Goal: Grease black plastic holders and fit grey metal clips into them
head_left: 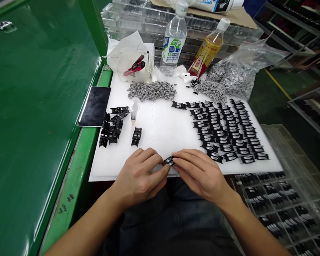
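Black parts (226, 133) lie rowed right, silver clips (151, 91) heaped far; my left hand (140, 176) and right hand (200, 174) pinch one part (168, 161) together.

One view only: head-worn camera, looking forward and down from above person's lap. Faces across white board (160, 135) from its near edge toward far edge. Close on left hand (140, 179) and right hand (200, 174), both low centre, forearms entering from bottom corners. Trousers (170, 213) along bottom edge. Green bench (37, 106) fills left side, plastic tray (280, 202) lower right. Farther off, toward top edge, water bottle (174, 39), its cap nearly cut off by frame.
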A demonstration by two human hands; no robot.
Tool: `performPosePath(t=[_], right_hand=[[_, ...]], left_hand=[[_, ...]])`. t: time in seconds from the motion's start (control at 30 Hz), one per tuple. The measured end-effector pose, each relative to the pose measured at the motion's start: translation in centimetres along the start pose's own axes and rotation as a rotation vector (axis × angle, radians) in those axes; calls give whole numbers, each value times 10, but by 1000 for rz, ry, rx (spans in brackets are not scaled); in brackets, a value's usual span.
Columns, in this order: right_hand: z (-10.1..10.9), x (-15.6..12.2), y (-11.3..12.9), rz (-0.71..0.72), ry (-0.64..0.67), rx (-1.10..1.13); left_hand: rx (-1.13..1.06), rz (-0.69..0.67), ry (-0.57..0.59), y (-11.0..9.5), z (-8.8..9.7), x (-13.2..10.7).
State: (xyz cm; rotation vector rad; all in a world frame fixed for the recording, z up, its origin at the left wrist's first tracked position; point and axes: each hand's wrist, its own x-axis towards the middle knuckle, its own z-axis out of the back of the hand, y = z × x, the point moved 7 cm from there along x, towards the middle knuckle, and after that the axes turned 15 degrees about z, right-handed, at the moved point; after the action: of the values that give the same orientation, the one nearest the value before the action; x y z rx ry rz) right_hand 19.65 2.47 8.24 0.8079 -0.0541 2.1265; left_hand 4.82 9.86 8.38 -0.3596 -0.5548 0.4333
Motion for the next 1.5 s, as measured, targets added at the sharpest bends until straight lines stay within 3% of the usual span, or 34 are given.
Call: performPosePath(t=[0.3, 0.5, 0.83, 1.07, 1.5], right_hand=[[-1, 0, 3, 74, -10, -45], [0, -2, -5, 1, -66, 55], [-1, -3, -3, 33, -36, 23], [-2, -2, -15, -151, -54, 109], [5, -1, -18, -170, -105, 161]], left_hand=[[10, 6, -27, 0, 0, 2], [-14, -10, -12, 0, 1, 1], [41, -30, -10, -3, 0, 3], [-85, 53, -22, 5, 2, 2], [-108, 86, -5, 8, -1, 2]])
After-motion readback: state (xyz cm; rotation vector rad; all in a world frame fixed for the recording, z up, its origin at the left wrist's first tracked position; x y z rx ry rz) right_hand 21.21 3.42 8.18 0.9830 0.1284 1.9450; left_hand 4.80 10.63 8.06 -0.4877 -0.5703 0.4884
